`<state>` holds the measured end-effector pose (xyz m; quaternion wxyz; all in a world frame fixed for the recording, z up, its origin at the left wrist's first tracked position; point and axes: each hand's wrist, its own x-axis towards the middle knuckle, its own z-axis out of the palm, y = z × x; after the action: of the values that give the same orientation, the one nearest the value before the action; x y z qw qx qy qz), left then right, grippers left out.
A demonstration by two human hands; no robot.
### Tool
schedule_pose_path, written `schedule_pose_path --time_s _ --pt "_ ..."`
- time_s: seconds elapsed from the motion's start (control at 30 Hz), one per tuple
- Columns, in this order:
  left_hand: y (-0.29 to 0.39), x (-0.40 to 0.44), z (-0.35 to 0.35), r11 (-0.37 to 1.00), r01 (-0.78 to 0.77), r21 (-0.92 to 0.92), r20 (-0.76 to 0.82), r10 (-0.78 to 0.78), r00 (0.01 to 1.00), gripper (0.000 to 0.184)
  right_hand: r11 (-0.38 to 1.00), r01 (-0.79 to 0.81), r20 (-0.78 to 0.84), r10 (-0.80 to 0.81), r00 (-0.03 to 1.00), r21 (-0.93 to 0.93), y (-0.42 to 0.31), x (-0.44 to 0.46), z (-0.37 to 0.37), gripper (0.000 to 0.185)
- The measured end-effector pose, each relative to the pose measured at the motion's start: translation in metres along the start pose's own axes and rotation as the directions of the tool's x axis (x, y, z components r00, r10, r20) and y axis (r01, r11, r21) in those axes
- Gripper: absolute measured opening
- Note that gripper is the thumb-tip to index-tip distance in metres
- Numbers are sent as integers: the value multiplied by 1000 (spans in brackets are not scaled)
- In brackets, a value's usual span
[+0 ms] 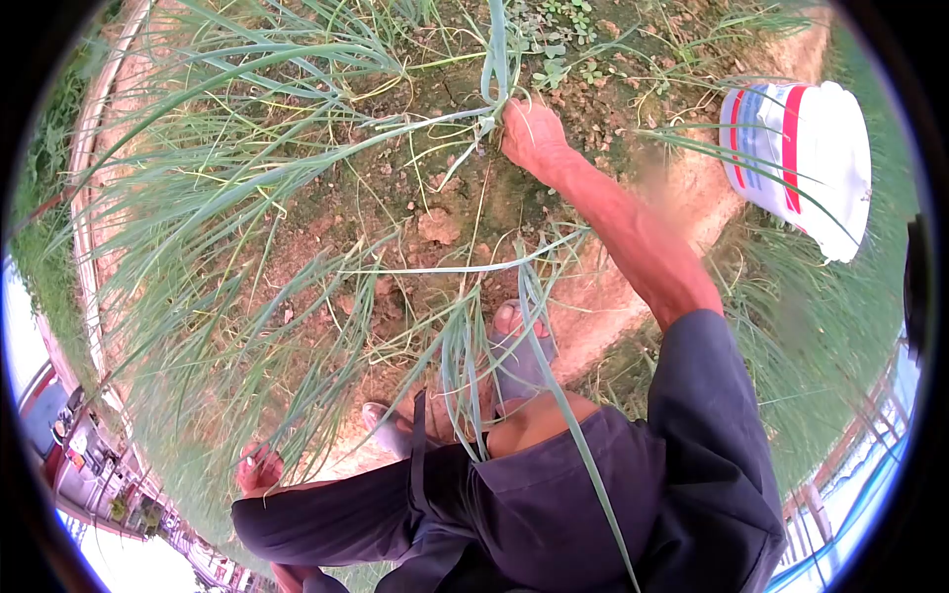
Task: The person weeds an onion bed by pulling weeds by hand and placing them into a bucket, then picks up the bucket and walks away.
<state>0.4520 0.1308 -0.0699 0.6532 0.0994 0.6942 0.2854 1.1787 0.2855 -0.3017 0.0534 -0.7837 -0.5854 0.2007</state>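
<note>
At the top centre my right hand [532, 130] is closed round the base of a green onion plant [497, 59], close to the soil. Long leaves of that plant spread up and to the left. At the lower left my left hand [259, 468] shows beside my knee, partly behind leaves; its fingers look curled, and what they hold, if anything, cannot be made out. More green onion plants [460, 346] stand between my arms, in front of my feet.
A white bucket [845, 158] with red and blue stripes lies tilted at the upper right. Bare soil [425, 227] lies between the rows. My shoes [519, 366] are below the plants. A pale edging [84, 237] runs down the left side.
</note>
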Motion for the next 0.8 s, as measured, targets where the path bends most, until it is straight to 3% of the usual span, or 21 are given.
schedule_pose_path --time_s 0.1,0.13,0.17,0.2,0.23,0.3,0.37,0.43,0.47,0.5,0.57,0.63,0.7,0.8 --pt "2 -5 6 999 1 32 0 -1 1000 32 999 21 143 -26 989 30 9 11 6 19" --pt "2 -7 8 999 -6 42 16 6 1000 32 997 75 118 -71 990 -25 13 13 10 19" --pt "0 -8 8 999 -11 52 32 10 999 32 997 41 119 -49 992 64 18 11 7 20" --pt "4 -10 3 998 58 17 -91 -56 994 35 988 5 126 -24 992 153 23 6 -1 22" --pt "3 -11 -1 999 45 28 -68 -43 997 35 971 -33 141 -1 990 239 27 2 -9 24" --pt "-1 -13 2 999 22 41 -19 -21 1000 37 807 -170 222 50 974 565 25 -25 -58 26" --pt "-4 -3 -4 998 34 52 67 -37 997 41 852 -286 379 113 919 439 52 -35 -56 21" --pt "-5 8 -4 998 55 36 150 -60 987 43 934 25 301 -139 944 356 122 -38 9 22" --pt "-6 10 -4 998 28 59 123 -35 992 44 954 96 312 -187 932 285 124 -40 13 24" --pt "-8 10 -4 997 1 83 92 -9 996 45 962 170 322 -233 918 214 126 -43 16 25" --pt "-6 12 -5 997 12 76 43 -16 999 46 991 131 396 -130 909 25 73 -67 -28 28" --pt "-6 18 -11 996 84 7 0 -84 996 45 983 183 270 -170 948 -24 62 -72 -14 19" --pt "-7 19 -19 998 50 41 -24 -49 999 44 971 208 221 -179 959 -114 60 -69 2 17" --pt "-8 11 -15 998 22 58 -58 -19 998 42 940 302 249 -258 934 -158 53 -69 -3 14"
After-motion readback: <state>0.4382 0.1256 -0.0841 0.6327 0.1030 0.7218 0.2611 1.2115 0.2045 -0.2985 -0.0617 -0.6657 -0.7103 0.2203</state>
